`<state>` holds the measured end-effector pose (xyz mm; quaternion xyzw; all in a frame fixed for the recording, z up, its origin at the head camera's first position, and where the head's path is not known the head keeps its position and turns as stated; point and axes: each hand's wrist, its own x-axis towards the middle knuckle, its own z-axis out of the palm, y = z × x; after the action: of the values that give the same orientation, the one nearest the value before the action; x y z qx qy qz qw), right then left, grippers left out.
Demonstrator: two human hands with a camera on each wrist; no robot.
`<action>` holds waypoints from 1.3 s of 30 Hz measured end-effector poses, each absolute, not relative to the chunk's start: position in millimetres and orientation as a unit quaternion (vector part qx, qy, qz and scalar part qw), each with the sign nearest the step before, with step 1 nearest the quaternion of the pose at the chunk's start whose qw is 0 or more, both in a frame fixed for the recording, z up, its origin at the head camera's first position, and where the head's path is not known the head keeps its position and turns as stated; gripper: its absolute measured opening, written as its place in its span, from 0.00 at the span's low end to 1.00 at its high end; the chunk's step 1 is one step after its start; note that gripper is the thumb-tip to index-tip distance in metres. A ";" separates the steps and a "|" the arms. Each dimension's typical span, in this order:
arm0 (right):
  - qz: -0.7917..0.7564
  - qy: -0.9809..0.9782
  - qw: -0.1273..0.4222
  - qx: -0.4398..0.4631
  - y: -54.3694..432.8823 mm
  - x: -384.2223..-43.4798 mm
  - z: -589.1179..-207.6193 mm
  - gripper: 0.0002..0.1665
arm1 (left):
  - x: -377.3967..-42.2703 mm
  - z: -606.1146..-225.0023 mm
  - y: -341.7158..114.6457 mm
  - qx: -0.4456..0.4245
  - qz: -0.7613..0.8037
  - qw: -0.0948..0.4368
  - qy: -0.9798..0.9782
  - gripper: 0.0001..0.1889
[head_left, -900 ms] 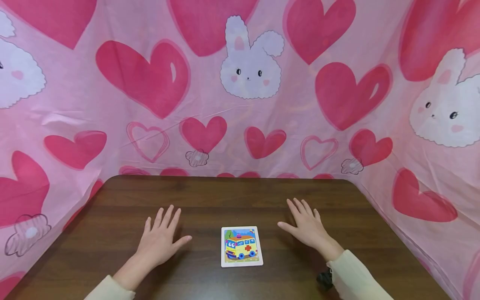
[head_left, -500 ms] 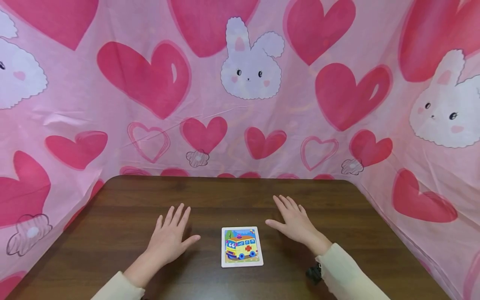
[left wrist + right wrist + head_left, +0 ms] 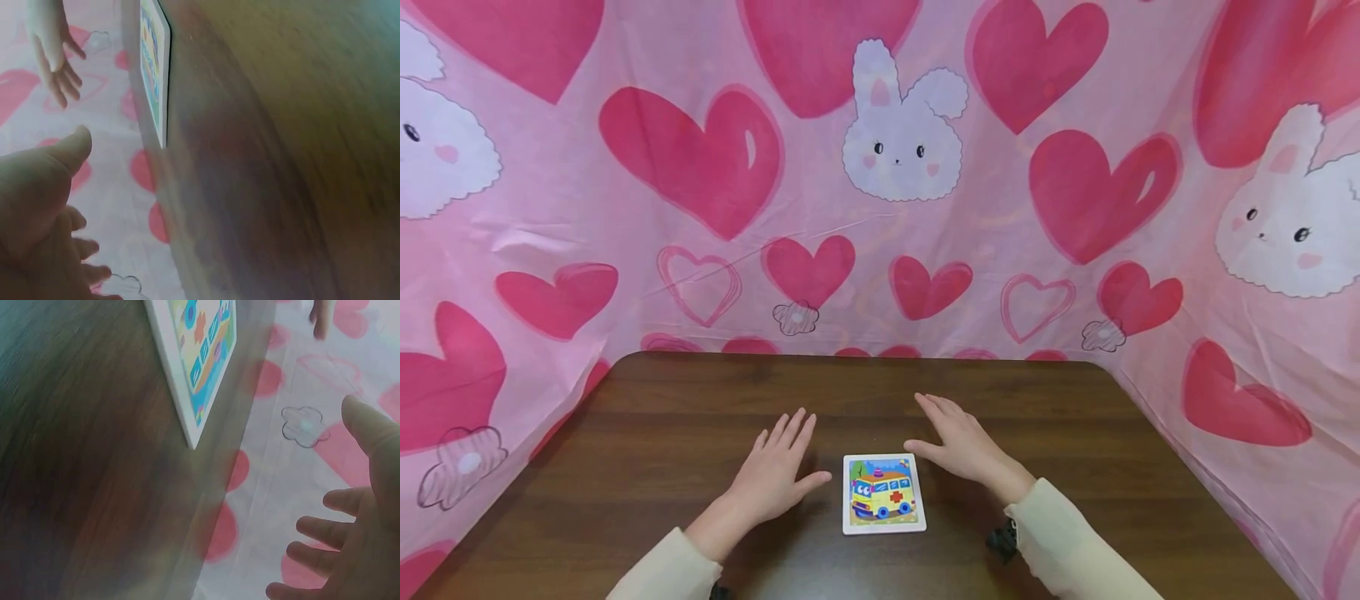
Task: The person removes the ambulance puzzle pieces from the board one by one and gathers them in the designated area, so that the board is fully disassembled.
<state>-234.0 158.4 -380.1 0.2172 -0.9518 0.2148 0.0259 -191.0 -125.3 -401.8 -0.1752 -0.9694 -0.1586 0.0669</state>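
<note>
Nearby, little else shares the dark wooden table [image 3: 647,433]: a pink cloth [image 3: 715,167] printed with red hearts and white rabbits hangs behind its far edge and down both side edges, and nothing lies between either hand and the small picture board. That puzzle board [image 3: 882,493] lies flat close to the near edge, about midway between the left and right edges. It is a white-framed, nearly square card showing a yellow cartoon ambulance with a red cross, blue wheels and a face at its front, under a blue and green scene. The wrist views show it as a thin slab with a white rim.

The left hand [image 3: 775,479] is held with fingers straight and slightly spread, palm down, holding nothing, its thumb tip just beside the board's left edge. The right hand [image 3: 958,446] is likewise flat and spread, gripping nothing, its thumb near the board's far right corner. Whether either thumb touches the board cannot be told. Cream sleeves [image 3: 1067,542] cover both forearms.
</note>
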 end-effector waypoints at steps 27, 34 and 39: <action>0.242 -0.922 -0.086 0.291 102.4 -239.2 -409.0 0.26 | -191.8 -423.2 -90.6 -0.215 -0.167 -0.070 -0.960 0.41; 0.248 -0.921 -0.112 0.277 94.1 -238.6 -412.3 0.23 | -191.1 -426.3 -88.1 -0.219 -0.143 -0.069 -0.963 0.40; 0.242 -0.924 -0.119 0.271 91.9 -239.2 -411.9 0.20 | -191.1 -426.3 -86.7 -0.211 -0.128 -0.082 -0.965 0.40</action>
<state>-239.2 91.9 -411.9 0.2708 -0.9241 0.2420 -0.1191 -191.1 -86.7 -426.3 -0.2112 -0.9655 -0.1284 -0.0822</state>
